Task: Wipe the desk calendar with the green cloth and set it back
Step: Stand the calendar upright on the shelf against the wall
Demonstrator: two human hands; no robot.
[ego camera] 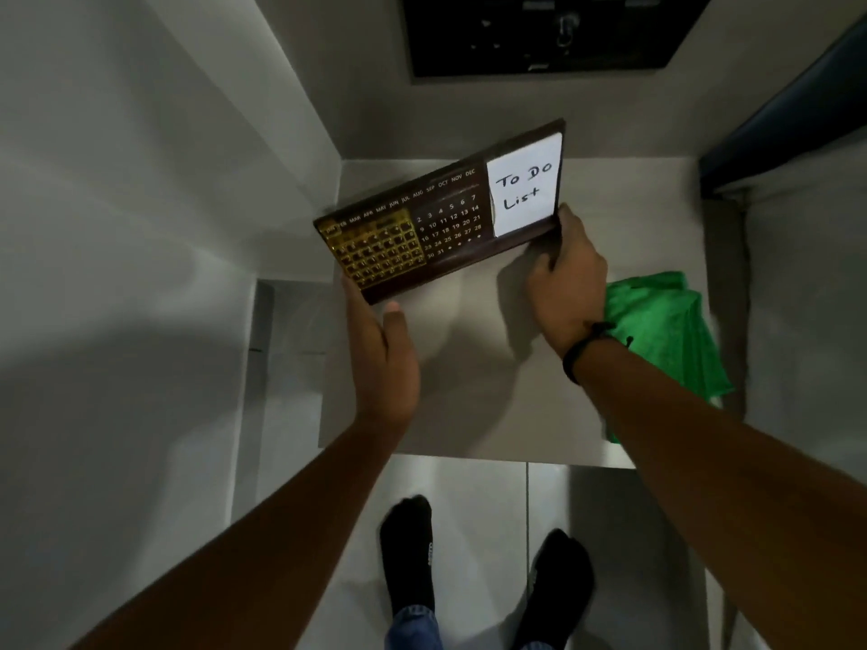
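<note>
The desk calendar (445,218) is a dark wooden board with month names, a number grid, a gold sliding frame and a white "To Do List" note. It is tilted, its left end lower, above a small grey table (469,368). My left hand (384,354) grips its lower left corner, thumb on the front edge. My right hand (563,283) grips its lower right end. The green cloth (666,330) lies crumpled on the table's right side, partly behind my right wrist.
White walls close in on the left and at the back. A black wall panel (539,35) hangs above. A dark edge (788,119) stands at the right. Tiled floor and my two black-socked feet (483,565) show below the table's front edge.
</note>
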